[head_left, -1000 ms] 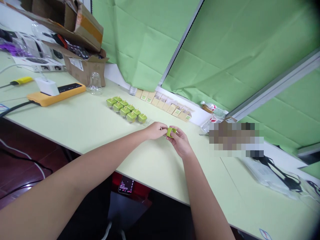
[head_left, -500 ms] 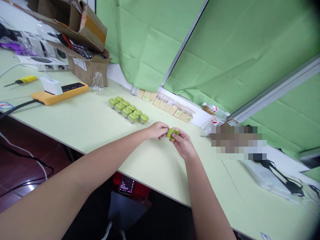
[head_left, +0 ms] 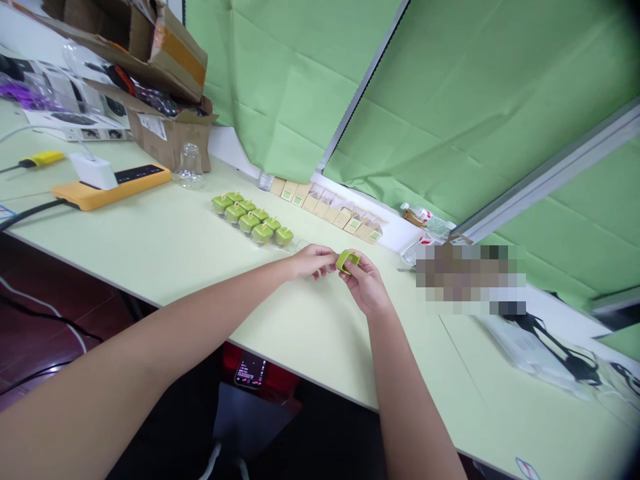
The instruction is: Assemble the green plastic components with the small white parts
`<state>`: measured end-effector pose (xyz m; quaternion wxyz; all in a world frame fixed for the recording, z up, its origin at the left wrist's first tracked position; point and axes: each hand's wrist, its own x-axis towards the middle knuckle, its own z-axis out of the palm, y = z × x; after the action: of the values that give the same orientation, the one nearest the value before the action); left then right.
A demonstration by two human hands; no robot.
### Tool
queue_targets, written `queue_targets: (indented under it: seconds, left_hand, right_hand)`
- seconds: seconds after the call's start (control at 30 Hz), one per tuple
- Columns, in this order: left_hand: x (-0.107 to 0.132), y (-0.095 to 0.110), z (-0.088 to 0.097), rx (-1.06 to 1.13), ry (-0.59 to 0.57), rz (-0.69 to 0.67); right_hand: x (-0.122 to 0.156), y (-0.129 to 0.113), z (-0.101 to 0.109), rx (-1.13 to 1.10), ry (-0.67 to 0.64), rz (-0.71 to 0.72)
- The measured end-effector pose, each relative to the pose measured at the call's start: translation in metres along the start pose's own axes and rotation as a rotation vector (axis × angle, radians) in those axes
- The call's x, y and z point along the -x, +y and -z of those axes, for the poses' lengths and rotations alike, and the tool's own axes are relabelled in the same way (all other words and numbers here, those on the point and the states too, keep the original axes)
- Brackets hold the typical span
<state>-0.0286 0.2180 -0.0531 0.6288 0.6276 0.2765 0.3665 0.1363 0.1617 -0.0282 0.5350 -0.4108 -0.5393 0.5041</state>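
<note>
While right hand (head_left: pixel 369 287) grips hollow green piece (head_left: pixel 342 259) over desk (head_left: pixel 300 327), thumb at its opening, left hand (head_left: pixel 311 261), fingers curled, sits just beside at nine o'clock; cannot tell whether it grips anything. Green-topped containers (head_left: pixel 249 222) clustered at ten, small cardboard boxes (head_left: pixel 323 205) in row at eleven, clear bottles (head_left: pixel 434 224) at two o'clock.

L hand (head_left: pixel 314 261) & R hand (head_left: pixel 369 285) bare; forearms (head_left: pixel 220 300) bare too; blk legwear (head_left: pixel 335 433); 2 whitish cords (head_left: pixel 212 461) nr lap, unclear if worn
</note>
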Motion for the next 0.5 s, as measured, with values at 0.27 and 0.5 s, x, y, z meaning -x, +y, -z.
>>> queue_targets:
  seconds: [0.27,0.5]
  left_hand:
    - [-0.0013,-0.0018,-0.0073,0.215,-0.136,0.156]
    - [-0.0044,-0.0062,-0.009,0.235,-0.098,0.142]
  right_hand:
    - [-0.0026,0.005,-0.0032,0.067,0.103,-0.015]
    - [-0.0043,0.0065,-0.0046,0.28,0.145,0.007]
